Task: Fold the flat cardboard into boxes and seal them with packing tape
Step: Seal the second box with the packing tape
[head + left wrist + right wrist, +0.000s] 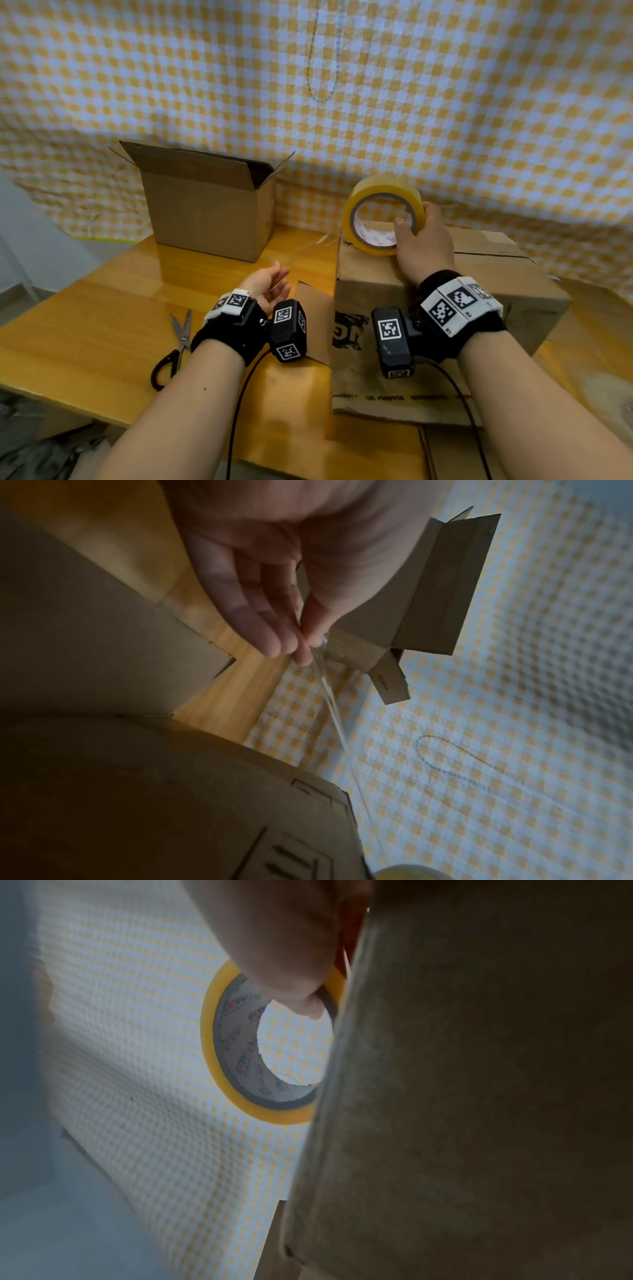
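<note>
A folded cardboard box (445,284) lies on the wooden table, its top flaps closed. My right hand (423,240) grips a yellow roll of packing tape (382,212) that stands on edge at the box's far left corner, thumb inside the core (270,1053). A clear strip of tape (308,245) stretches from the roll down and left to my left hand (270,284), which pinches its free end between thumb and fingertips (301,653) above the table, left of the box. The strip (334,707) shows as a thin shiny band.
A second cardboard box (209,205) stands open at the back left. Scissors (174,346) lie on the table (102,325) near my left forearm. Flat cardboard (442,455) lies under and in front of the closed box. A checked cloth (342,85) hangs behind.
</note>
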